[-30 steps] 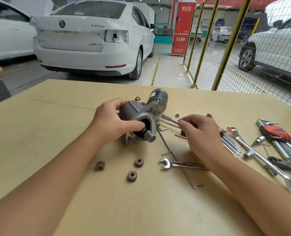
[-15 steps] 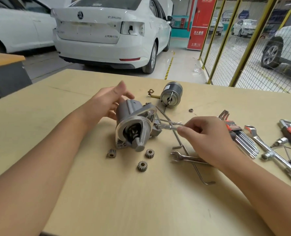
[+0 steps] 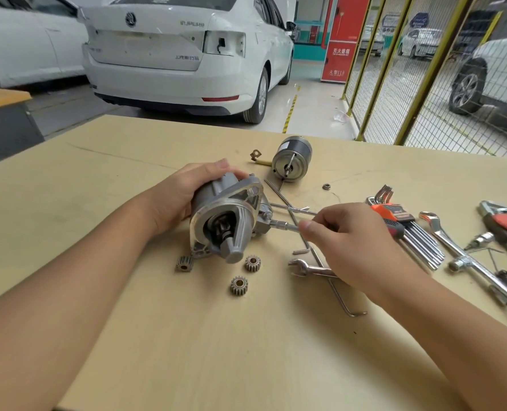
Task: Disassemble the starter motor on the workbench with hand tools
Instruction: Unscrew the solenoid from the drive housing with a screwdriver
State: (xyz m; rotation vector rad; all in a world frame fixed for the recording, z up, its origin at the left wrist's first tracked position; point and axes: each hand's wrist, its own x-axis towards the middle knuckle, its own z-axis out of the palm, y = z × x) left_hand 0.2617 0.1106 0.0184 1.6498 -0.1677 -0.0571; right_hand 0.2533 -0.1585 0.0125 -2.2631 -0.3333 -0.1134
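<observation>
1. A Skoda badge sits on the white car's boot lid (image 3: pixel 145 37), with unclear lettering to its right.
2. The red panel (image 3: pixel 342 40) bears Chinese characters and "110"; the rest is too blurred.

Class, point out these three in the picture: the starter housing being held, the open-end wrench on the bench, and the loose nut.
starter housing (image 3: pixel 228 215): head view, front flange.
open-end wrench (image 3: pixel 301 266): head view, open jaw end.
loose nut (image 3: pixel 327 187): head view, top face.
</observation>
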